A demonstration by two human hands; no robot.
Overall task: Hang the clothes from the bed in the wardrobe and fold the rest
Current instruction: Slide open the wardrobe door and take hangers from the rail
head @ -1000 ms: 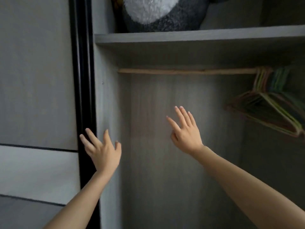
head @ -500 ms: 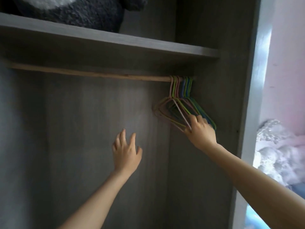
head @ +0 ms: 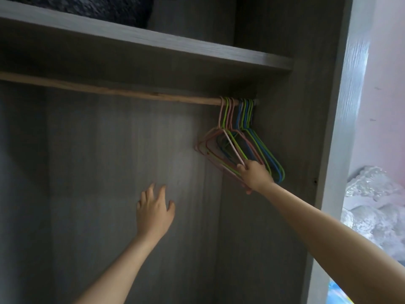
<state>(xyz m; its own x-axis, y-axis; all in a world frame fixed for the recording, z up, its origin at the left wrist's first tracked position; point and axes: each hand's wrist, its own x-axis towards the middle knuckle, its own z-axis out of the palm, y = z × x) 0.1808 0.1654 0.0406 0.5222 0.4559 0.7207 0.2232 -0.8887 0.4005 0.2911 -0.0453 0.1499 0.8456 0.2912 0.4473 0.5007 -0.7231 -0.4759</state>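
Inside the open grey wardrobe (head: 131, 172), a wooden rail (head: 109, 89) runs under a shelf. Several thin wire hangers (head: 238, 141) in pink, green and blue hang bunched at the rail's right end. My right hand (head: 255, 175) reaches up into the bunch and its fingers curl round the lower corner of a pink hanger. My left hand (head: 153, 212) hovers in front of the wardrobe's back panel with fingers spread and relaxed, holding nothing. No clothes hang on the rail.
The shelf (head: 153, 40) above the rail carries a dark fuzzy soft toy (head: 98, 7). The wardrobe's right side panel (head: 341, 128) stands next to a pink wall (head: 385, 84). Crumpled white fabric (head: 377, 216) lies at the right edge.
The view has swung right from the wardrobe's left side to the hangers. My right hand has reached the hangers and taken hold of one; my left hand has come inside, open.
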